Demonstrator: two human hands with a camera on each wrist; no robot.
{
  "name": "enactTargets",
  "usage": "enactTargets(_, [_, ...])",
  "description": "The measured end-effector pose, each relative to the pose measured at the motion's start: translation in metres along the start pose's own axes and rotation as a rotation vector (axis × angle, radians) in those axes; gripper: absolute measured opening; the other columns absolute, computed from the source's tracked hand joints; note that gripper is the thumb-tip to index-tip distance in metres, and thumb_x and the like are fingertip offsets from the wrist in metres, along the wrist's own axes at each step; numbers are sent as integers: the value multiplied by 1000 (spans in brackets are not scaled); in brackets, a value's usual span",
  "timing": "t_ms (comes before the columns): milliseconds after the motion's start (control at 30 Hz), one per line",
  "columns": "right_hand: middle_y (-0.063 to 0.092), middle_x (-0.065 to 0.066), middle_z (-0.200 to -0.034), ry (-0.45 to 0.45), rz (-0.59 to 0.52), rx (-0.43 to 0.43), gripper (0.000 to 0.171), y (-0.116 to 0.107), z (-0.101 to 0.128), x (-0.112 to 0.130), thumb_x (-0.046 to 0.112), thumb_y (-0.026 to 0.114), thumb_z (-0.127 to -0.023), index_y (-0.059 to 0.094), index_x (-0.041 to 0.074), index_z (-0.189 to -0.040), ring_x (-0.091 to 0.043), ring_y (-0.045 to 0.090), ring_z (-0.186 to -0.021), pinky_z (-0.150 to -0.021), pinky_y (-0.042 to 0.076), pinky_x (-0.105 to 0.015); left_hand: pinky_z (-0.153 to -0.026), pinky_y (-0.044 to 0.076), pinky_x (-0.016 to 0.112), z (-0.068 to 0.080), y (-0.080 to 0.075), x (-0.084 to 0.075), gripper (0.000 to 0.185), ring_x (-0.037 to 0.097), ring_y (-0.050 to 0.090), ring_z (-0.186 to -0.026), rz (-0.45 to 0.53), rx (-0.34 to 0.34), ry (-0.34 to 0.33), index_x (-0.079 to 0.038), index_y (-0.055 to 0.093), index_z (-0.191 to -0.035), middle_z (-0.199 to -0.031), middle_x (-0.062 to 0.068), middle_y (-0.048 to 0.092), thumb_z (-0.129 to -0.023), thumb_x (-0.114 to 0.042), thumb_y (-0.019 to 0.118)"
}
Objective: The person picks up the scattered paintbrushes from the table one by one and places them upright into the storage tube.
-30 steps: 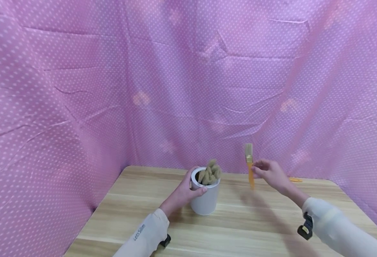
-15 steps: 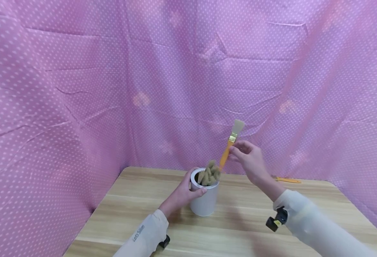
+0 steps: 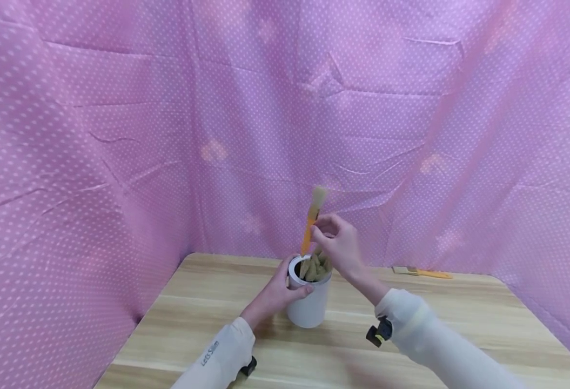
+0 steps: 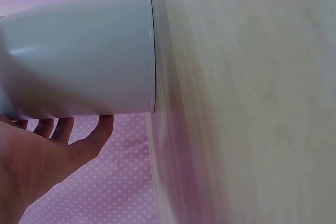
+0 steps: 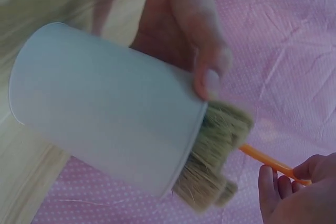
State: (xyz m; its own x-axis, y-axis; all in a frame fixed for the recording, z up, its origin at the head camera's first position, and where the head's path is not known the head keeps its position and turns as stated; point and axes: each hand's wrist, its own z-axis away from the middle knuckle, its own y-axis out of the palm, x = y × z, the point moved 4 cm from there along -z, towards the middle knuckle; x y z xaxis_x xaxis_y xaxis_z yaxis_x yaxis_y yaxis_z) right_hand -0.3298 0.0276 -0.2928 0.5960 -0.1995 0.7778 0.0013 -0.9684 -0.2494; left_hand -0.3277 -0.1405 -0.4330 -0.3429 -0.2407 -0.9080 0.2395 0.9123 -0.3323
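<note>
Change: the right hand [image 3: 339,243] has been brought leftward from the right side of the desk [image 3: 207,319] to a spot just above the cup [image 3: 309,302], the orange brush [image 3: 310,224] carried with it.
Right hand: the orange brush is pinched by its handle between thumb and fingertips, bristles up, the handle's lower end at the cup's mouth among the other bristles.
Left hand: the left hand [image 3: 277,292] is wrapped around the cup's left side, the thumb laid over the rim.
Cup: a white cylinder is stood upright near the middle of the desk, toward the far edge; tan brush heads [image 3: 316,265] are seen sticking out of it.
Spare brush: a second orange brush [image 3: 421,272] is laid flat near the far right corner, well apart from the cup.
Backdrop: the desk is enclosed by a pink dotted curtain [image 3: 119,135].
</note>
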Motion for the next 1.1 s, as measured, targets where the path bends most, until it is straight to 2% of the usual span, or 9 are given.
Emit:
enactTargets(133, [73, -13, -97, -34, 69, -12, 12, 7, 5, 1, 1, 71, -93, 68, -3, -104, -26, 71, -90, -85, 59, -36, -114, 26, 61, -2, 0, 2, 87, 23, 35, -141, 6, -8, -14, -31, 25, -157, -151, -2, 39, -89, -41, 80])
enactTargets(233, [73, -8, -95, -57, 80, -9, 11, 7, 5, -5, 2, 72, -92, 68, 1, -103, -21, 71, -87, -81, 59, -31, -114, 26, 62, -5, -1, 2, 88, 23, 35, -141, 4, -10, -20, -32, 25, -156, -152, -2, 38, -88, -41, 80])
enactTargets(433, [72, -7, -95, -35, 86, 6, 10, 10, 11, -9, 2, 72, -93, 68, 1, -102, -21, 71, -87, -81, 59, -31, -114, 26, 62, -3, -2, -1, 89, 24, 34, -142, -4, -11, -42, -32, 24, -157, -153, 0, 36, -89, -44, 80])
enactTargets(633, [72, -6, -94, -47, 94, -1, 13, 11, 19, -11, 3, 76, -90, 69, 1, -101, -21, 71, -86, -79, 60, -31, -114, 25, 62, -2, 1, -1, 86, 25, 35, -141, 0, -7, -11, -29, 26, -156, -152, 2, 37, -89, -42, 79])
enactTargets(867, [72, -8, -91, -100, 63, -76, 21, 1, 21, -14, 5, 82, -85, 69, -1, -102, -25, 70, -82, -73, 60, -28, -113, 29, 58, -5, 2, -1, 87, 21, 41, -136, -22, -6, 4, -24, 28, -156, -144, -2, 44, -89, -42, 80])
enactTargets(1100, [72, -6, -90, -101, 91, -53, 18, -15, 21, -21, 8, 80, -88, 70, 0, -101, -22, 68, -79, -72, 59, -28, -114, 27, 59, -4, 0, -2, 91, 24, 38, -139, -30, -10, -5, -19, 24, -158, -148, 1, 42, -89, -43, 79])
